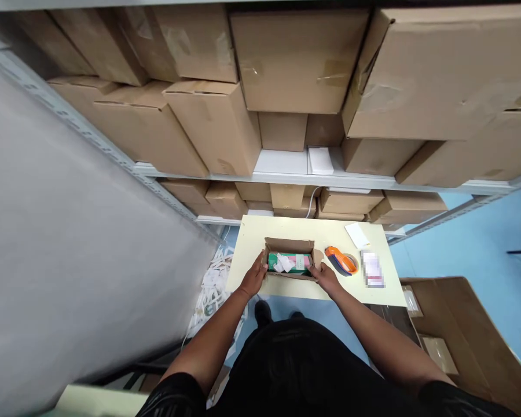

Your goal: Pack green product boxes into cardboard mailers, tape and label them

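Observation:
A small open cardboard box (289,243) rests on the pale yellow table (295,291) in front of me. Inside it lie a green and pink package (302,260) and a crumpled piece of white paper (283,263). My left hand (255,274) grips the box's left end, its fingers on the outer wall. At the opposite end, my right hand (325,277) holds the right wall below a raised flap. An orange tape dispenser (341,260) with a roll of tape lies just right of my right hand.
A white card (356,236) and a blurred-out label (372,269) lie on the table's right side. Shelves (282,176) full of cardboard boxes stand behind. Paper scraps (212,284) cover the floor at left; a large open carton (469,336) stands at right.

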Demonstrator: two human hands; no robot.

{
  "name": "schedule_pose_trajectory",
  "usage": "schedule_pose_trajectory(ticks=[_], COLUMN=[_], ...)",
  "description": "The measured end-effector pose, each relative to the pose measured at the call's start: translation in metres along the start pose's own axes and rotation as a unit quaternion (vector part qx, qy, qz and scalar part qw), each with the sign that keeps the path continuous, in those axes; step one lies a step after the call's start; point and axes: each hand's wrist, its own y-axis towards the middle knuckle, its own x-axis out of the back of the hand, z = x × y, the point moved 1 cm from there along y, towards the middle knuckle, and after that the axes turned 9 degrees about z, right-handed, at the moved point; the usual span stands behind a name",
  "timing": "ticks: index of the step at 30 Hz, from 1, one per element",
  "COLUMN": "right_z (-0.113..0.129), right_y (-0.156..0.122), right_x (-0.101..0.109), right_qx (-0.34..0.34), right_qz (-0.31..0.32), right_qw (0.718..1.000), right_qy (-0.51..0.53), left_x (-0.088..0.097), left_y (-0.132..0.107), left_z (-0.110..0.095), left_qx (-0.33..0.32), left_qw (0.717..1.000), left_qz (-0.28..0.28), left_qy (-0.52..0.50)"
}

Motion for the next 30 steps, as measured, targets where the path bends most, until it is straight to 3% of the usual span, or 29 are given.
schedule_pose_trajectory(ticks=[3,6,10,13,16,21,27,30], right_z=[0.003,0.011,0.027,0.033,0.03,0.024,0.017,0.009], right_y=[-0.008,-0.026,-0.046,-0.054,-0.058,-0.047,-0.014,-0.003], right_x=[-0.002,-0.005,-0.017,-0.023,-0.021,-0.021,-0.035,-0.037], right_qx=[-0.018,0.015,0.065,0.109,0.161,0.221,0.18,0.171], right_qz=[-0.046,-0.112,-0.099,-0.069,-0.045,-0.041,-0.164,-0.162], right_qw=[0.999,0.99,0.98,0.985,0.986,0.96,0.963,0.968], right_qy=[0.016,0.085,0.163,0.115,-0.019,-0.17,-0.118,-0.084], left_x=[0.008,0.013,0.018,0.023,0.027,0.034,0.048,0.053], left_y=[0.012,0.019,0.023,0.031,0.041,0.059,0.073,0.066], left_z=[0.01,0.012,0.014,0.018,0.018,0.006,-0.015,-0.02], left_qx=[-0.046,-0.084,-0.097,-0.084,-0.071,-0.011,0.056,0.07], left_qw=[0.998,0.995,0.99,0.989,0.989,0.993,0.986,0.976], left_qz=[0.027,0.054,0.098,0.121,0.128,0.119,0.137,0.148], left_qy=[0.03,0.027,-0.023,-0.027,-0.001,-0.008,-0.08,-0.143])
